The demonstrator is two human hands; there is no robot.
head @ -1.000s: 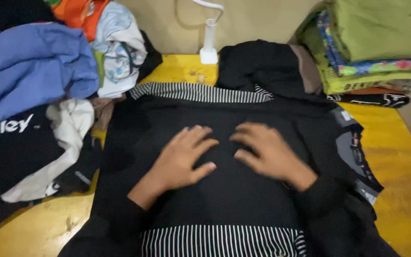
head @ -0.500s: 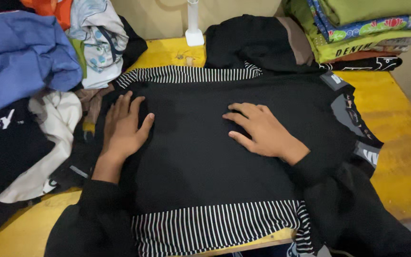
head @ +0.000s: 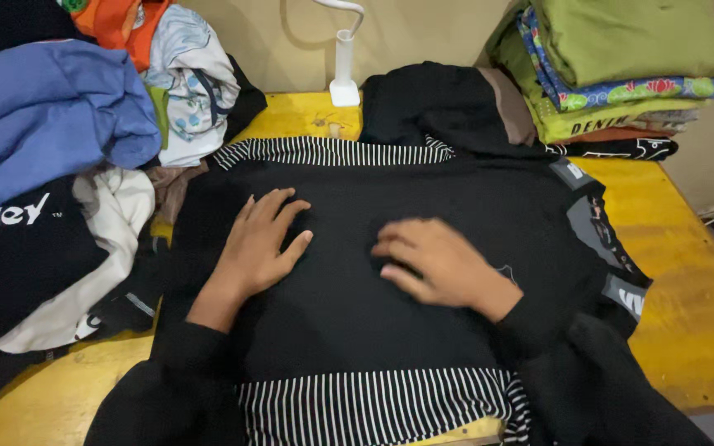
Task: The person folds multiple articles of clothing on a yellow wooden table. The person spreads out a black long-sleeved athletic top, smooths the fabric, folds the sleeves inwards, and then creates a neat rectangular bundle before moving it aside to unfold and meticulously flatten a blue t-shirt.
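The black garment (head: 423,330), with striped bands at its near and far edges, lies spread flat across the yellow table (head: 687,272). Your left hand (head: 259,248) and right hand (head: 440,264) both rest palm-down on it, fingers spread, gripping nothing. A loose clothes heap (head: 59,165) sits left; a folded stack (head: 621,74) sits right.

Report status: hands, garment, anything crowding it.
Left hand and right hand flat, open, on black garment. Garment spread on yellow table. Loose clothes pile at left; folded stack far right.
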